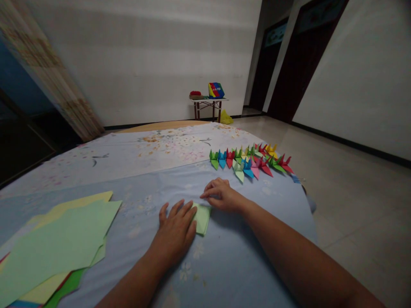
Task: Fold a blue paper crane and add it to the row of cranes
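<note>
A small folded square of light green paper (202, 219) lies on the blue flowered tablecloth (250, 256). My left hand (176, 229) rests flat with fingers spread, its fingertips over the left side of the paper. At the far edge of the square, my right hand (221, 196) is bent with thumb and fingers drawn together in a pinch. Whether anything is between those fingertips is too small to tell. Beyond my right hand stand several folded paper cranes (247, 167) in green, blue, red, pink and yellow.
Loose coloured paper sheets (61, 244), pale green on top, are piled at the left. The round table's edge curves away on the right. Against the far wall, a small folding table (208, 101) holds a colourful box (216, 90), with a yellow bag (225, 117) on the floor beside it.
</note>
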### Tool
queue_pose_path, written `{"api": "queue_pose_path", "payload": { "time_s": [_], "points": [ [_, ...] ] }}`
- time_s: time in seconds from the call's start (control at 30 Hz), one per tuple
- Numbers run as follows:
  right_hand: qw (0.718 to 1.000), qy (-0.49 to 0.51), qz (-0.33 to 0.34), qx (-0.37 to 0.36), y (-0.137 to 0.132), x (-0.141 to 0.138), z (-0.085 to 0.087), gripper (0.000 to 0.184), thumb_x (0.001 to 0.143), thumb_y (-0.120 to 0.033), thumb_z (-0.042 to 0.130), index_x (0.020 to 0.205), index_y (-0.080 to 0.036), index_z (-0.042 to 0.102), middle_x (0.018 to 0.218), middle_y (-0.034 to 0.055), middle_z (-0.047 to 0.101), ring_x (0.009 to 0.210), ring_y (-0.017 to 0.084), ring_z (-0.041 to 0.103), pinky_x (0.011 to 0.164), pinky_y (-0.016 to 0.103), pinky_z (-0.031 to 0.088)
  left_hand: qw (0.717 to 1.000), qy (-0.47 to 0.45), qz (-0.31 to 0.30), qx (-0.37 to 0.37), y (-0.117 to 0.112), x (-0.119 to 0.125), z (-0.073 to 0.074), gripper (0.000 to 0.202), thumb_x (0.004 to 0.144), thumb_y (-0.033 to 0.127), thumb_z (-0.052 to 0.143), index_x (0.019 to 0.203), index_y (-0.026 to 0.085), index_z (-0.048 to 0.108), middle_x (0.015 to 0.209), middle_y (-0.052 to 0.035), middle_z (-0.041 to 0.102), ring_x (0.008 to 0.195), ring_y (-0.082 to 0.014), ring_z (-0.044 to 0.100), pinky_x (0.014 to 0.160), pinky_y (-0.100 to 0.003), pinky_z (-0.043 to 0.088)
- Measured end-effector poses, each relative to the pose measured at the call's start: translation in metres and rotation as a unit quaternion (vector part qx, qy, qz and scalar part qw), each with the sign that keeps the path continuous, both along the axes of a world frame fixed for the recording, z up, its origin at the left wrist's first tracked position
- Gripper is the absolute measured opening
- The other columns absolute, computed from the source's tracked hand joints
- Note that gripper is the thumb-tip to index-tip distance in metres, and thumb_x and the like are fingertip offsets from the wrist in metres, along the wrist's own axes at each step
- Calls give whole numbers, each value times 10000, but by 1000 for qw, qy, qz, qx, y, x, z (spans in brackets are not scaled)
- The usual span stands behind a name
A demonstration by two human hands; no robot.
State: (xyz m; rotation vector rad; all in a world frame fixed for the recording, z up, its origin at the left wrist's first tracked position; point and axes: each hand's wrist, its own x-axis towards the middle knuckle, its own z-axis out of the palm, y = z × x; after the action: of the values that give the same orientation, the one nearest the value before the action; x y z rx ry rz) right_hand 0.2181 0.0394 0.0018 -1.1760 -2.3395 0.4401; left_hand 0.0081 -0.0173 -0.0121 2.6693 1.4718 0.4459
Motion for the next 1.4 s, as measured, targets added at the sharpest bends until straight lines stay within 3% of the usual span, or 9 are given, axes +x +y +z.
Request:
{"api": "queue_pose_path", "payload": {
  "time_s": [0.1, 0.3, 0.6, 1.03, 1.2, 1.3, 1.4],
  "points": [
    [1000, -15, 27, -4, -2, -3, 0, 218, 799, -213, 600, 978, -298, 690, 999, 34, 608, 994, 200, 453, 885, 386, 262, 1000, 5, -2, -2, -1, 2, -1, 384, 868, 348, 436, 1236, 275, 517, 1322, -73, 518, 1263, -290, 370, 1046, -580, 71],
    [997, -47, 59, -2, -3, -9, -5, 251, 816, -254, 582, 1050, -303, 660, 1024, 40, 597, 992, 208, 438, 882, 398, 270, 999, 22, -7, -22, 0, 0, 0, 405, 866, 368, 441, 1259, 287, 497, 1342, -63, 498, 1279, -302, 345, 1038, -596, 54],
    [995, -79, 55, 10, -3, -11, -5, 220, 828, -310, 580, 1028, -326, 670, 1033, 44, 598, 994, 219, 421, 850, 397, 257, 999, 26, -7, -26, 1, 0, -1, 400, 870, 370, 434, 1255, 292, 505, 1350, -67, 491, 1281, -305, 345, 1038, -598, 48],
    [987, -146, 48, -39, -14, 13, 26, 159, 710, -164, 636, 788, -258, 737, 892, 40, 663, 968, 244, 455, 820, 396, 252, 999, 27, -4, -42, 1, -1, 0, 393, 874, 372, 421, 1248, 286, 507, 1365, -73, 473, 1277, -301, 346, 1032, -601, 65],
    [995, -94, -25, -11, -10, -1, 18, 202, 845, -270, 519, 879, -220, 711, 839, 69, 647, 916, 228, 459, 777, 374, 270, 999, 22, -10, -29, 3, -3, -1, 377, 877, 372, 417, 1234, 294, 511, 1339, -63, 500, 1274, -282, 351, 1037, -593, 69],
    [994, -97, -41, -21, -10, -13, 7, 212, 810, -376, 580, 924, -238, 693, 915, 75, 624, 946, 243, 435, 773, 374, 264, 1000, 14, 5, -7, 6, -5, -3, 388, 880, 367, 407, 1247, 275, 495, 1324, -64, 513, 1271, -273, 359, 1041, -587, 79],
    [995, -83, -42, -24, -11, -20, -2, 212, 771, -358, 631, 946, -248, 677, 973, 67, 600, 985, 241, 412, 796, 369, 260, 997, 7, 65, 43, 9, -5, -4, 408, 863, 344, 434, 1240, 204, 504, 1295, -100, 536, 1256, -281, 379, 1048, -576, 74]
  ]
}}
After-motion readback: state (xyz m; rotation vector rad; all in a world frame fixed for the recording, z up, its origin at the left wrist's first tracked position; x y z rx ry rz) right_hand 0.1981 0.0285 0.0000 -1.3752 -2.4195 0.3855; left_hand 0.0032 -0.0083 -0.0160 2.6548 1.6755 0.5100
